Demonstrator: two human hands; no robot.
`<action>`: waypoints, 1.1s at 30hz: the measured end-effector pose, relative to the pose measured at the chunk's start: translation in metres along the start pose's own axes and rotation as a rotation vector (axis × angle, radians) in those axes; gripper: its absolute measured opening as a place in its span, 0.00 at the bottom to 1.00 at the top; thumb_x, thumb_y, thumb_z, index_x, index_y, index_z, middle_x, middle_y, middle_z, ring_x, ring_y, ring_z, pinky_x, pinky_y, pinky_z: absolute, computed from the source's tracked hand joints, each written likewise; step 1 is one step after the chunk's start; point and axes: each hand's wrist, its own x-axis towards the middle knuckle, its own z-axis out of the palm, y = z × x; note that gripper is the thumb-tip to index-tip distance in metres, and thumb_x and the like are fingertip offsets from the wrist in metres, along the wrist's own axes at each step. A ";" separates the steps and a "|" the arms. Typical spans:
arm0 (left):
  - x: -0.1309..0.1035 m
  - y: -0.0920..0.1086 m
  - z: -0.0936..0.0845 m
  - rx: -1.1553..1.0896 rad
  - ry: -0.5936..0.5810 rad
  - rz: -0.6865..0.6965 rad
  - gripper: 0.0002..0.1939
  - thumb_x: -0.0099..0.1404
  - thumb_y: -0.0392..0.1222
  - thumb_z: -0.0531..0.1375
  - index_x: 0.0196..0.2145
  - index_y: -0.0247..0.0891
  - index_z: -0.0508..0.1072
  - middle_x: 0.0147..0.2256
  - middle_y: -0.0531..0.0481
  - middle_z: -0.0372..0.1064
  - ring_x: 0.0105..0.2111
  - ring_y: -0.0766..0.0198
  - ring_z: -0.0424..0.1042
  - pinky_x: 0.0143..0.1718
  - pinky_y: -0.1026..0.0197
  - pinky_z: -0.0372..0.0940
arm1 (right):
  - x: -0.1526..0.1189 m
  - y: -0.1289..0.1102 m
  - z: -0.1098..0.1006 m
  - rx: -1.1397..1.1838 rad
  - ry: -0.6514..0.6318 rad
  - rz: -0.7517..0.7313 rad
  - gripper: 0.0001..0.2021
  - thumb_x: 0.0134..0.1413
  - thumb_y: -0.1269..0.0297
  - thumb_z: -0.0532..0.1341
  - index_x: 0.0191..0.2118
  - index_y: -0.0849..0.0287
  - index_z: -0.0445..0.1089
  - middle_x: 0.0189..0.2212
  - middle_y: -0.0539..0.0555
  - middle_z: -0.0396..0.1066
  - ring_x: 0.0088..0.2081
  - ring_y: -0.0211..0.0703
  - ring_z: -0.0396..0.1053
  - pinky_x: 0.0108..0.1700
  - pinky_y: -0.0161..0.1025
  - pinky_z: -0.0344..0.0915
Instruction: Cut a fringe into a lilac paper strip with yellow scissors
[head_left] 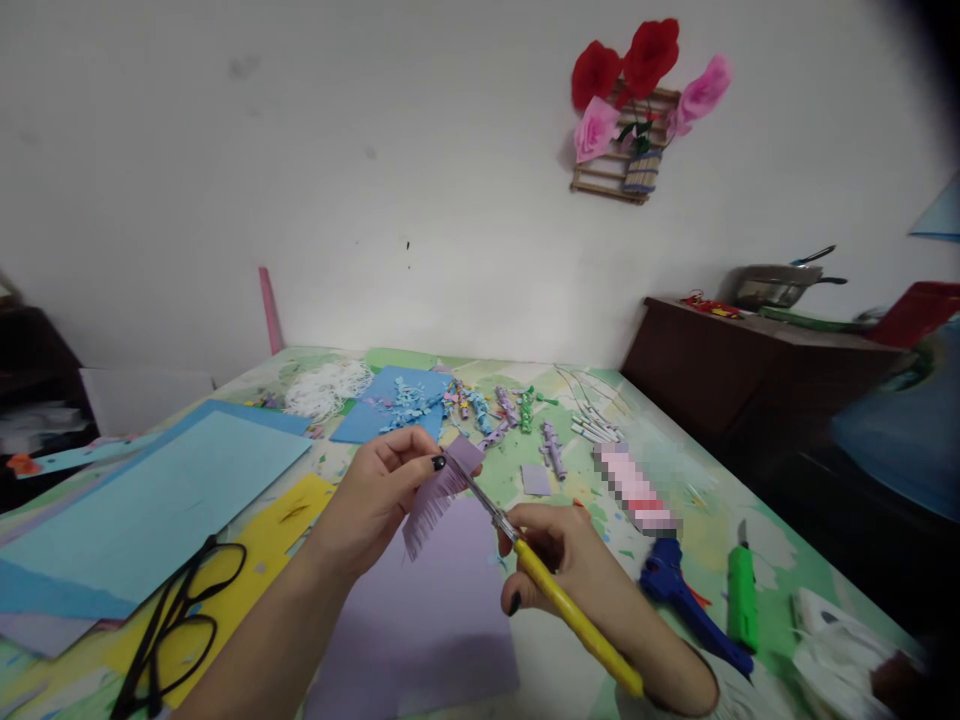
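My left hand (390,490) pinches a strip of purple paper (431,500) between thumb and fingers. One edge of the strip is cut into a fine fringe that hangs down. In my right hand (570,560) is a pair of yellow-handled scissors (577,615), its thin metal blades lying against the strip close to my left thumb. My right fingers hide the other handle. Below both hands lies a larger purple sheet (427,610). Beyond them are a small purple square (535,480) and a purple paper roll (553,450).
Light blue sheets (172,500), a yellow sheet (292,505) and black glasses (187,620) lie left. Blue scraps (412,400) cover a blue sheet at the back. At right are white sticks (596,428), a blue glue gun (682,595) and a green utility knife (741,600).
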 end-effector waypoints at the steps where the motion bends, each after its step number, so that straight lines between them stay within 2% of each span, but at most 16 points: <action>1: 0.000 0.000 0.000 0.000 -0.001 0.001 0.09 0.52 0.39 0.66 0.19 0.39 0.70 0.17 0.56 0.65 0.18 0.67 0.63 0.26 0.62 0.63 | 0.000 0.000 0.000 0.003 -0.001 0.001 0.20 0.35 0.62 0.76 0.22 0.59 0.62 0.16 0.40 0.50 0.21 0.32 0.46 0.19 0.31 0.42; 12: 0.001 -0.002 -0.001 -0.017 0.005 0.002 0.08 0.51 0.39 0.67 0.20 0.39 0.71 0.17 0.55 0.65 0.18 0.67 0.63 0.25 0.63 0.62 | -0.002 0.001 0.000 0.019 -0.024 0.001 0.20 0.36 0.60 0.75 0.24 0.58 0.62 0.17 0.41 0.52 0.21 0.33 0.47 0.20 0.30 0.44; 24: 0.003 -0.006 -0.005 -0.079 0.012 -0.015 0.06 0.52 0.38 0.66 0.21 0.37 0.73 0.18 0.56 0.67 0.19 0.71 0.64 0.34 0.62 0.67 | 0.000 0.004 -0.003 0.036 -0.062 -0.032 0.21 0.36 0.51 0.73 0.28 0.58 0.65 0.18 0.43 0.52 0.21 0.35 0.51 0.22 0.32 0.49; 26: 0.003 -0.007 -0.006 -0.088 0.017 -0.006 0.05 0.52 0.37 0.66 0.22 0.38 0.73 0.21 0.54 0.71 0.22 0.67 0.69 0.37 0.59 0.68 | 0.000 0.005 -0.003 0.044 -0.065 -0.035 0.21 0.37 0.50 0.73 0.29 0.58 0.65 0.18 0.42 0.53 0.21 0.35 0.51 0.22 0.32 0.48; 30: 0.003 -0.008 -0.006 -0.100 0.019 0.007 0.06 0.52 0.38 0.66 0.21 0.37 0.73 0.30 0.45 0.78 0.38 0.55 0.76 0.42 0.56 0.68 | -0.001 0.005 -0.003 0.067 -0.083 -0.031 0.24 0.35 0.45 0.72 0.29 0.59 0.65 0.18 0.43 0.54 0.21 0.34 0.51 0.21 0.32 0.48; 33: 0.003 -0.007 -0.006 -0.107 0.020 0.006 0.06 0.51 0.38 0.66 0.21 0.37 0.72 0.30 0.45 0.78 0.39 0.53 0.76 0.41 0.56 0.69 | -0.001 0.004 -0.003 0.072 -0.088 -0.032 0.26 0.35 0.43 0.72 0.29 0.59 0.65 0.17 0.43 0.55 0.20 0.34 0.51 0.21 0.32 0.48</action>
